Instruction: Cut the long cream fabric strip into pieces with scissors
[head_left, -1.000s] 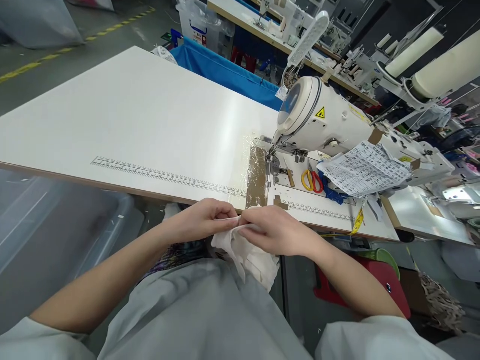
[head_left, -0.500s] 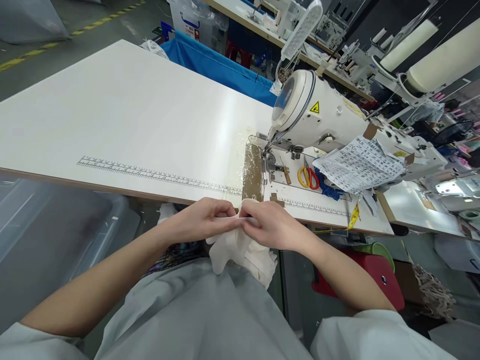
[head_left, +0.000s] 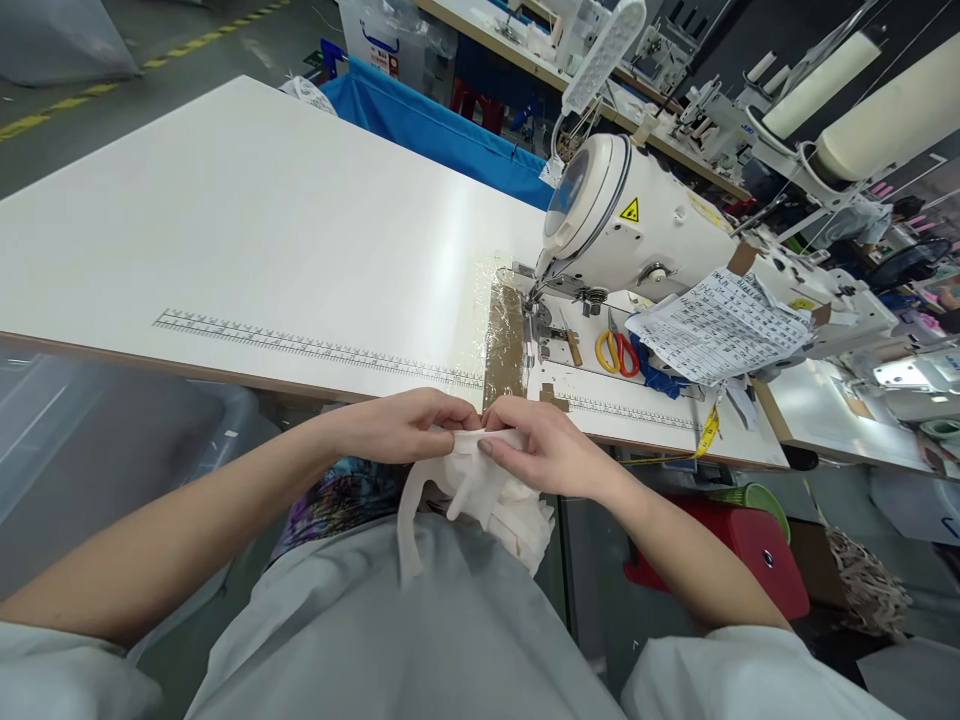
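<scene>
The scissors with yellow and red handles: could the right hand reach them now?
Probably yes: the right hand is fairly near, and nothing visible blocks its way to the scissors, though it would likely have to release the white cloth first.

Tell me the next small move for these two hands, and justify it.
Probably ease the left hand and right hand slightly apart to flatten the edge of the white cloth: both pinch that edge close together, while the rest hangs bunched in folds, with a loose strip dangling below the left hand.
</scene>
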